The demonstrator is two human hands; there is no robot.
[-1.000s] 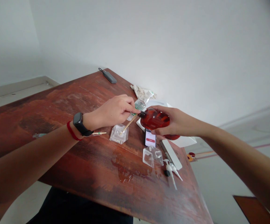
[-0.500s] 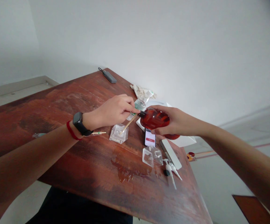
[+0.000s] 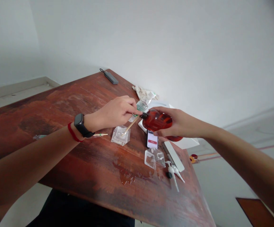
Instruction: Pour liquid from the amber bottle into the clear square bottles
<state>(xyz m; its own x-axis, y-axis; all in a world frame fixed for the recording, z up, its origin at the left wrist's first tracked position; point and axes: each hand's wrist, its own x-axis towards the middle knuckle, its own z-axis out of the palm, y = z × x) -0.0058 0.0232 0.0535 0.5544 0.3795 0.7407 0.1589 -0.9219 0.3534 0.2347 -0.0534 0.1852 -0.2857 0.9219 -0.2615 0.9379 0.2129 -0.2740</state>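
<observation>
My right hand is wrapped round a bottle of red-amber liquid, tilted with its black neck pointing left. My left hand has its fingers curled, and its fingertips meet at that neck, by the upper end of a thin wooden stick. They seem to pinch the stick there, though the grip is partly hidden. The stick slants down into a small clear plastic tray on the table. Whether liquid is running along it I cannot tell.
A phone, another clear tray, a pale bar-shaped object and white pump pieces lie to the right. A wet puddle spreads in front. Behind are a crumpled cloth and a grey device.
</observation>
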